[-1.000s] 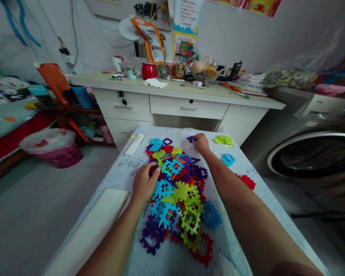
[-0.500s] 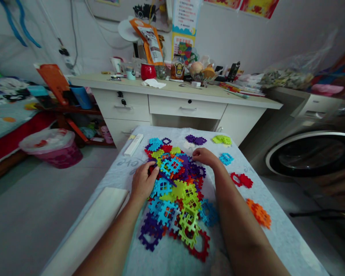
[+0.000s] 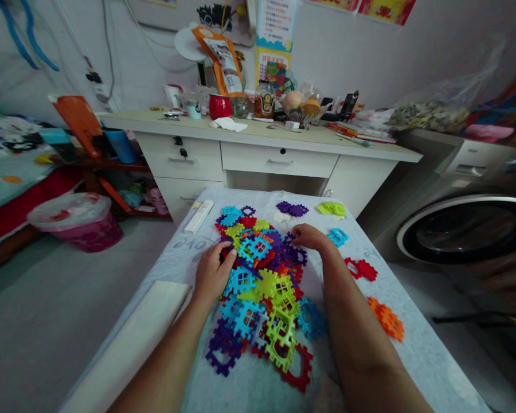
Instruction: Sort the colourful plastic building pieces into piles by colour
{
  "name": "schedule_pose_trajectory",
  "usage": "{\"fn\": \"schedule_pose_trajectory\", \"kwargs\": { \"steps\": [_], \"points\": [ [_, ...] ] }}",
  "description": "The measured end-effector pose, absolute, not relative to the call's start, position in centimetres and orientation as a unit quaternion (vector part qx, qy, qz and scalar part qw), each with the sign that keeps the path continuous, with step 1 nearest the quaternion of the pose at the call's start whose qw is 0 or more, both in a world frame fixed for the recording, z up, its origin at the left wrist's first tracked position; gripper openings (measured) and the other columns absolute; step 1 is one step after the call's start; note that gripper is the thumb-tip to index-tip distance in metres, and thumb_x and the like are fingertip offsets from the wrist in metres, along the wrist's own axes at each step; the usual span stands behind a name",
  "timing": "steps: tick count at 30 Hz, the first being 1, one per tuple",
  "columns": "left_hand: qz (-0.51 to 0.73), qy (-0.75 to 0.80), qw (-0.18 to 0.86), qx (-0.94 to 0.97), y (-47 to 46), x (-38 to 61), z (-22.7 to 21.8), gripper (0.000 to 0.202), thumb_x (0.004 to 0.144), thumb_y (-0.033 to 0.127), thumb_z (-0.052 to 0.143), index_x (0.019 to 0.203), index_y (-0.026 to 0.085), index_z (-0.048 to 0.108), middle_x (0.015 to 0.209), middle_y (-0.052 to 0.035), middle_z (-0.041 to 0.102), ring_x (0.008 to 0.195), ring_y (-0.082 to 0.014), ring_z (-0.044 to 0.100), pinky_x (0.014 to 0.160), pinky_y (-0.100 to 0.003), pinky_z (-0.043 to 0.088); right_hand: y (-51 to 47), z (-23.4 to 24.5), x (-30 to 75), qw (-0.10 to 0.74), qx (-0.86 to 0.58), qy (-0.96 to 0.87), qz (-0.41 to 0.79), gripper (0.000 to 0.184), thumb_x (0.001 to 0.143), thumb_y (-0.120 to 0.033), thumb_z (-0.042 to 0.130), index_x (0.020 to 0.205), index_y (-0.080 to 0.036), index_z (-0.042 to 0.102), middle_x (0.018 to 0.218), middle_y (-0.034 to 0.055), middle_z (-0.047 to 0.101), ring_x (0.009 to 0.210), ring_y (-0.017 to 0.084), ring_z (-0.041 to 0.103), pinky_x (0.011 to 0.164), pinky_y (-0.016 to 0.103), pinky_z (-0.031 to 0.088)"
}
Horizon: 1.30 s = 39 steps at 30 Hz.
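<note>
A heap of flat plastic interlocking pieces with notched edges, in blue, lime, purple, red and orange, covers the middle of the cloth. Against the heap's left edge is my left hand (image 3: pixel 215 268), thumb and fingers curled around something dark and mostly hidden. A blue lattice piece (image 3: pixel 254 246) lies just right of that thumb. My right hand (image 3: pixel 308 236) is at the heap's upper right, fingertips pinched on a purple interlocking piece (image 3: pixel 288 240). Lime pieces (image 3: pixel 282 323) and a red ring piece (image 3: pixel 301 367) lie nearer to me.
Small groups sit apart on the cloth-covered table (image 3: pixel 361 321): purple (image 3: pixel 292 209), lime (image 3: pixel 331 208), blue (image 3: pixel 338 237), red (image 3: pixel 361 268) and orange (image 3: pixel 386 319). A white box (image 3: pixel 199 217) lies at the far left. Beyond stands a white desk (image 3: pixel 279 158); a washing machine (image 3: pixel 468 189) is at right.
My right hand has shifted slightly right, and a purple piece now shows at its fingertips. The left hand stays almost in place at the heap's edge.
</note>
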<state>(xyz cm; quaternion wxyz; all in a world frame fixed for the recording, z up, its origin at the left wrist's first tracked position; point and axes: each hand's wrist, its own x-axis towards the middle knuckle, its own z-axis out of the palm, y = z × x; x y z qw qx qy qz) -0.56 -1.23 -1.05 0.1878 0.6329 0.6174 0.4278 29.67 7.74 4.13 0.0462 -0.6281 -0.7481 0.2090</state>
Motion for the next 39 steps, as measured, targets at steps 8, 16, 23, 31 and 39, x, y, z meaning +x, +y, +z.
{"fn": "schedule_pose_trajectory", "kwargs": {
  "steps": [8, 16, 23, 31, 39],
  "points": [
    [0.427, 0.618, 0.187, 0.633, -1.3, -0.6, -1.1, 0.043, 0.087, 0.05, 0.05, 0.114, 0.02, 0.067, 0.116, -0.0095, 0.07, 0.113, -0.0275, 0.061, 0.103, -0.044, 0.045, 8.2, 2.9, 31.5, 0.175, -0.661, -0.7, 0.209, 0.011, 0.069, -0.009, 0.054, 0.068, -0.016, 0.062, 0.055, -0.0054, 0.049, 0.056, 0.01, 0.044, 0.053, 0.022, 0.028],
    [0.428, 0.622, 0.187, 0.628, -1.3, -0.4, -1.0, 0.041, 0.087, 0.049, 0.051, 0.113, 0.021, 0.067, 0.115, -0.009, 0.07, 0.112, -0.0277, 0.062, 0.103, -0.045, 0.045, 9.3, 1.2, 30.7, 0.295, -0.7, -0.635, 0.141, 0.02, 0.071, -0.014, 0.056, 0.089, -0.017, 0.066, 0.068, -0.0009, 0.062, 0.066, 0.014, 0.055, 0.062, 0.023, 0.038],
    [0.423, 0.622, 0.189, 0.631, -1.4, -0.4, -0.8, 0.043, 0.087, 0.05, 0.05, 0.113, 0.02, 0.067, 0.115, -0.01, 0.07, 0.112, -0.028, 0.062, 0.102, -0.046, 0.045, 10.7, 0.0, 29.6, 0.367, -0.703, -0.596, 0.124, 0.017, 0.072, -0.017, 0.055, 0.088, -0.019, 0.06, 0.08, 0.0023, 0.066, 0.075, 0.018, 0.059, 0.072, 0.026, 0.044],
    [0.426, 0.624, 0.183, 0.628, -1.4, -0.4, -0.9, 0.04, 0.086, 0.049, 0.051, 0.111, 0.022, 0.068, 0.115, -0.008, 0.071, 0.112, -0.0271, 0.062, 0.102, -0.044, 0.045, 10.7, -0.4, 29.7, 0.404, -0.669, -0.605, 0.154, 0.025, 0.079, -0.017, 0.051, 0.102, -0.017, 0.062, 0.108, 0.0088, 0.069, 0.086, 0.018, 0.065, 0.085, 0.03, 0.049],
    [0.421, 0.629, 0.189, 0.626, -1.4, -0.4, -0.7, 0.042, 0.086, 0.049, 0.051, 0.113, 0.021, 0.067, 0.117, -0.009, 0.07, 0.113, -0.0278, 0.061, 0.104, -0.046, 0.044, 10.7, -0.4, 29.5, 0.309, -0.623, -0.712, 0.094, 0.028, 0.08, -0.008, 0.049, 0.095, -0.017, 0.07, 0.108, 0.0093, 0.07, 0.108, 0.02, 0.061, 0.101, 0.033, 0.042]
  ]
}}
